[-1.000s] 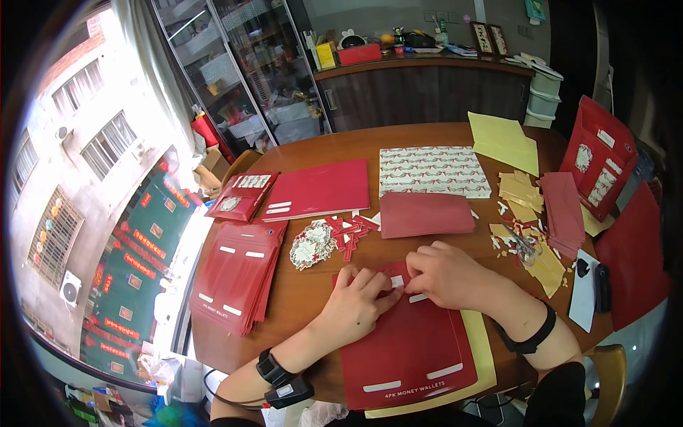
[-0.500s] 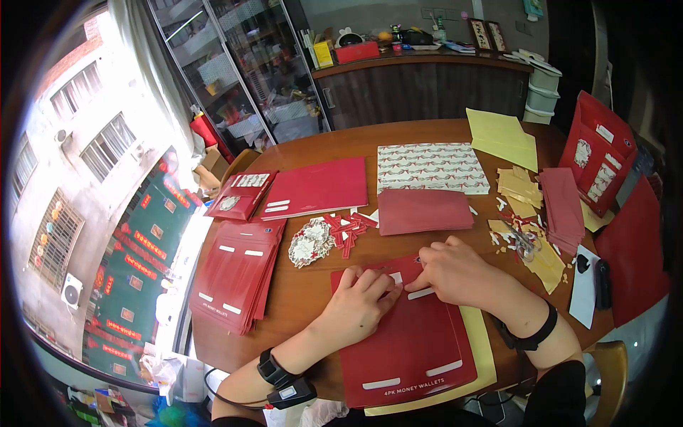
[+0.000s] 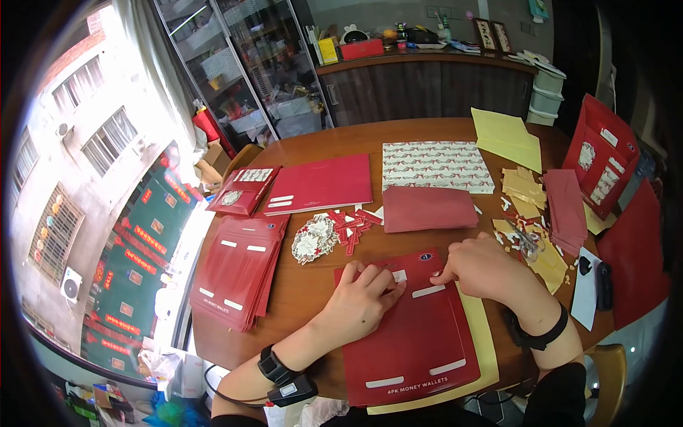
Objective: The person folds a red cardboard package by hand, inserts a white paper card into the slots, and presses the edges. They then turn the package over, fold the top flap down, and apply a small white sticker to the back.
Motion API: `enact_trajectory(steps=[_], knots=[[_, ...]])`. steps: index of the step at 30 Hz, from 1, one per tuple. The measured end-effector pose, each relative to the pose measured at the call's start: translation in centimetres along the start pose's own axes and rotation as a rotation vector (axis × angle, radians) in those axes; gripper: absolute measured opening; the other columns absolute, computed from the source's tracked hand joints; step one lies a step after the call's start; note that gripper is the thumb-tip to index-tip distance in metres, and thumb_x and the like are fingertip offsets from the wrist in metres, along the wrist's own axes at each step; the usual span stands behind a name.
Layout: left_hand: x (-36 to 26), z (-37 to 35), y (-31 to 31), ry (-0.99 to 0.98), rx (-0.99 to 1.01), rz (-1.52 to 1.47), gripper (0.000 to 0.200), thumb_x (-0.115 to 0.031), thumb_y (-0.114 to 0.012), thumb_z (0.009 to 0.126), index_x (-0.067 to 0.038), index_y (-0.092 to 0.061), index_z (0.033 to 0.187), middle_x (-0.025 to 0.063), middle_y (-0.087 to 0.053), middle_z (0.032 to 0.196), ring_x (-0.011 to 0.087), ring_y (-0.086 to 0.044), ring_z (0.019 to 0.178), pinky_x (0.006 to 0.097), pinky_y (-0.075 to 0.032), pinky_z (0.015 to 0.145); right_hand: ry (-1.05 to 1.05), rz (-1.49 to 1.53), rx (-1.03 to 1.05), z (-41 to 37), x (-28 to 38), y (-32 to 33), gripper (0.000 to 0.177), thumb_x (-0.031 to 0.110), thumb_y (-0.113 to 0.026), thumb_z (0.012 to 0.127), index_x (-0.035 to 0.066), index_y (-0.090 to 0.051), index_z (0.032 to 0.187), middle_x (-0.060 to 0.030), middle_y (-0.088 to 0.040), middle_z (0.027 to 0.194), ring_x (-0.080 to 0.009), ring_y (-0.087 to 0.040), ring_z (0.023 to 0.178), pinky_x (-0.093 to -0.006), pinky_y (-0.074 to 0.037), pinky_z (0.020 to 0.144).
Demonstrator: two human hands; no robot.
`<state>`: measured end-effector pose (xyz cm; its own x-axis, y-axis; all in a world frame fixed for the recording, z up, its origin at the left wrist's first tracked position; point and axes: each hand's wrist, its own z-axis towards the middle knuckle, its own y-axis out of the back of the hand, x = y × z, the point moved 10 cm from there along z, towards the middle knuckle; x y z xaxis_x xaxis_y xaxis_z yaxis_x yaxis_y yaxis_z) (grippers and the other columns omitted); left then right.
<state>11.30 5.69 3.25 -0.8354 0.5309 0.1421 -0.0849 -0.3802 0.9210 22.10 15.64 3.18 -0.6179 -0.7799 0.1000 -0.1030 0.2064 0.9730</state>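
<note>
Head view. Red printed sheet (image 3: 409,334) lies flat at the table's (image 3: 334,146) near edge, about midway between its left and right ends. Long axis runs from the person toward the far edge, far end leaning slightly left; lettering at the near end. Yellow paper (image 3: 486,341) beneath, showing along the sheet's right and near sides.

Small white piece (image 3: 400,275) at the sheet's far end, left of the round emblem (image 3: 425,257). Left hand (image 3: 361,302) the nearer: curled over the sheet's far left part, thumb and forefinger at the piece. It lies just beyond those tips, to their right. Whether they pinch it or only press beside it, cannot tell.

Right hand (image 3: 485,269) comes in over the sheet's far right corner, a fingertip pointing left and toward the person, just off the far side of a white strip (image 3: 429,291). The white piece is left of that tip, well clear of it. Other fingers bent, undersides hidden; nothing seen in them, closure cannot be told.

Beyond the sheet, toward the far edge: stack of plain red envelopes (image 3: 430,210). Left of that, red strips (image 3: 351,229) beside cut-out labels (image 3: 314,240). Toward the left edge, pile of red printed pieces (image 3: 238,270).
</note>
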Motion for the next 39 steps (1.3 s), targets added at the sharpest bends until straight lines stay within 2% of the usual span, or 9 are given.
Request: enact_trajectory(steps=[6,14,18,20,21,23,30,34,39], knots=[[0.1,0.0,0.2,-0.005,-0.029,-0.024,0.040,-0.013,-0.070,0.081,-0.013,-0.075,0.120,-0.0035,-0.058,0.099,0.0176,-0.054,0.099,0.0398,-0.040,0.092,-0.033,-0.057,0.043,-0.7,-1.3,0.3,0.044,0.001,-0.067,0.080,0.035,-0.082,0.103,-0.0063,-0.068,0.087,-0.0294,-0.067,0.089,-0.0420,-0.045,0.081],[0.5,-0.1,0.0,0.034,-0.004,-0.066,0.039,-0.013,-0.069,0.082,-0.014,-0.075,0.120,-0.0044,-0.059,0.100,0.0168,-0.055,0.098,0.0369,-0.039,0.088,-0.074,-0.005,-0.011,-0.8,-3.9,0.8,0.040,-0.004,-0.067,0.069,0.023,-0.084,0.093,-0.0104,-0.075,0.084,-0.0316,-0.070,0.083,-0.0417,-0.050,0.079],[0.4,-0.1,0.0,0.007,-0.028,-0.078,0.040,-0.013,-0.069,0.082,-0.015,-0.074,0.122,-0.0049,-0.059,0.100,0.0161,-0.055,0.097,0.0365,-0.040,0.088,-0.095,-0.047,-0.045,-1.0,-3.3,2.2,0.029,0.000,-0.069,0.074,0.018,-0.083,0.091,-0.0086,-0.074,0.088,-0.0317,-0.069,0.088,-0.0412,-0.052,0.081],[0.4,-0.1,0.1,0.007,-0.025,-0.079,0.040,-0.013,-0.069,0.082,-0.015,-0.074,0.122,-0.0050,-0.059,0.100,0.0160,-0.055,0.096,0.0364,-0.040,0.087,0.029,0.068,-0.241,-1.8,-0.8,5.2,0.020,0.006,-0.071,0.080,0.012,-0.081,0.096,-0.0082,-0.072,0.096,-0.0311,-0.068,0.098,-0.0422,-0.052,0.084],[0.4,-0.1,0.2,0.009,-0.023,-0.078,0.041,-0.013,-0.069,0.082,-0.015,-0.074,0.122,-0.0050,-0.059,0.100,0.0158,-0.055,0.096,0.0363,-0.040,0.087,0.032,0.067,-0.240,-1.5,-0.4,5.1,0.020,0.006,-0.071,0.080,0.012,-0.081,0.096,-0.0082,-0.072,0.096,-0.0311,-0.068,0.098,-0.0422,-0.052,0.084],[0.4,-0.1,0.3,0.019,-0.010,-0.089,0.041,-0.013,-0.068,0.082,-0.015,-0.074,0.122,-0.0051,-0.059,0.100,0.0156,-0.055,0.096,0.0362,-0.040,0.088,0.264,0.119,-0.255,-1.4,2.4,4.3,0.022,0.011,-0.071,0.085,0.008,-0.077,0.106,-0.0083,-0.068,0.105,-0.0302,-0.065,0.105,-0.0436,-0.053,0.086],[0.2,-0.2,0.1,-0.002,-0.017,-0.036,0.042,-0.014,-0.068,0.082,-0.016,-0.074,0.124,-0.0055,-0.059,0.101,0.0143,-0.056,0.094,0.0366,-0.041,0.088,0.172,0.038,0.024,-0.1,3.7,-0.8,0.034,0.007,-0.068,0.086,0.007,-0.069,0.120,-0.0088,-0.062,0.114,-0.0285,-0.065,0.104,-0.0433,-0.056,0.084],[-0.2,-0.7,0.3,-0.009,-0.022,0.022,0.041,-0.015,-0.068,0.082,-0.016,-0.074,0.123,-0.0057,-0.060,0.102,0.0136,-0.057,0.094,0.0359,-0.042,0.087,0.200,-0.110,-0.053,-1.0,4.9,-1.1,0.040,0.004,-0.067,0.084,0.003,-0.065,0.125,-0.0092,-0.059,0.114,-0.0271,-0.064,0.104,-0.0422,-0.057,0.080],[0.7,-2.4,1.6,0.061,-0.049,-0.042,0.028,-0.021,-0.074,0.082,-0.015,-0.076,0.109,-0.0044,-0.063,0.104,0.0154,-0.059,0.097,0.0333,-0.042,0.085,0.243,-0.236,-0.094,-1.0,5.6,-1.5,0.041,0.004,-0.068,0.082,-0.001,-0.063,0.123,-0.0098,-0.057,0.110,-0.0247,-0.063,0.100,-0.0399,-0.057,0.074]])
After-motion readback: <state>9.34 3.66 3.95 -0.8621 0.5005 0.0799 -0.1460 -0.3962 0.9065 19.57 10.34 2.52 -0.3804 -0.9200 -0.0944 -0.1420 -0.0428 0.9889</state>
